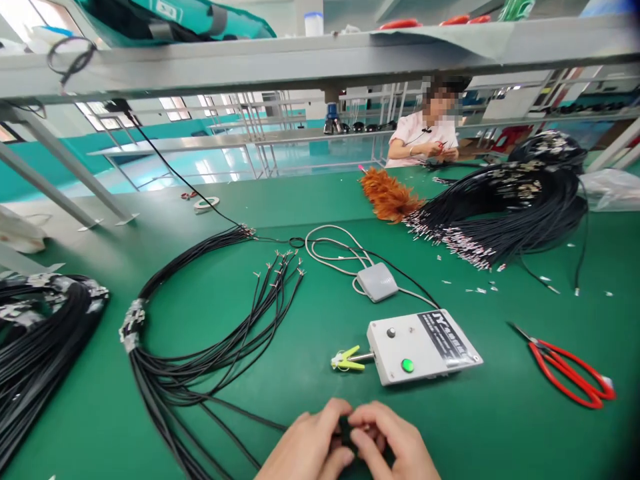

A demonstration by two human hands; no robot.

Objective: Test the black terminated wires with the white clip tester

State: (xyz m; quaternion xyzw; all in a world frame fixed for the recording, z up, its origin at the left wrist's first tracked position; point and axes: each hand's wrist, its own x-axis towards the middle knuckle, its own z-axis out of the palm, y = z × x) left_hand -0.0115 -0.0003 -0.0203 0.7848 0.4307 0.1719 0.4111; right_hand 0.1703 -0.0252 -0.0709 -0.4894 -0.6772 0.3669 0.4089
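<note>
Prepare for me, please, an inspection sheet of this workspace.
Surface: green tabletop, white scraps at right.
Job's things: small dark piece, mostly hidden by the hands.
Clutter: red-handled scissors, orange feathery duster, white box with yellow clip.
Hands: left hand and right hand both hold the piece.
Cables: black cable bundle at far left, taped black cable loop beside it, cable pile at right.
Surroundings: another person beyond the tabletop; shelf above.

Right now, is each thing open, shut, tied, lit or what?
Left hand: pinching dark piece
Right hand: pinching it too
Red-handled scissors: lying, blades closed
White box: lying button-side up
Green button: bright; can't tell whether lit
Middle cable bundle: wrapped at its bend, some ends splayed
Orange feather duster: lying down
Cable pile beside duster: coiled
Tape roll: lying flat
</note>
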